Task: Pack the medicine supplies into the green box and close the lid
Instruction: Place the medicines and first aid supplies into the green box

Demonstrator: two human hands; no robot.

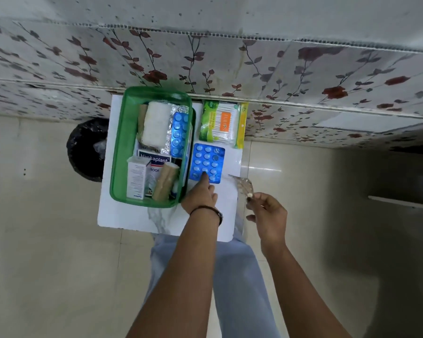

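The green box [119, 152] stands open on a small white table [122, 215]. Inside lie a white gauze roll [155, 124], a blue blister strip [179, 134], a Hansaplast carton [154, 159], a white medicine carton [137, 178], a tan bandage roll [165, 181] and foil strips. To the right of the box lies a second blue blister pack [208, 163]. My left hand [202, 193] touches its near edge with the fingertips. My right hand [266, 213] holds a clear blister strip [243, 185] off the table's right edge. A green and yellow cotton bud packet [221, 123] lies at the far right. No lid is visible.
A black bin [86, 150] stands on the floor left of the table. A floral-papered wall [303, 81] runs behind the table. My legs [235, 276] are under the table's near edge.
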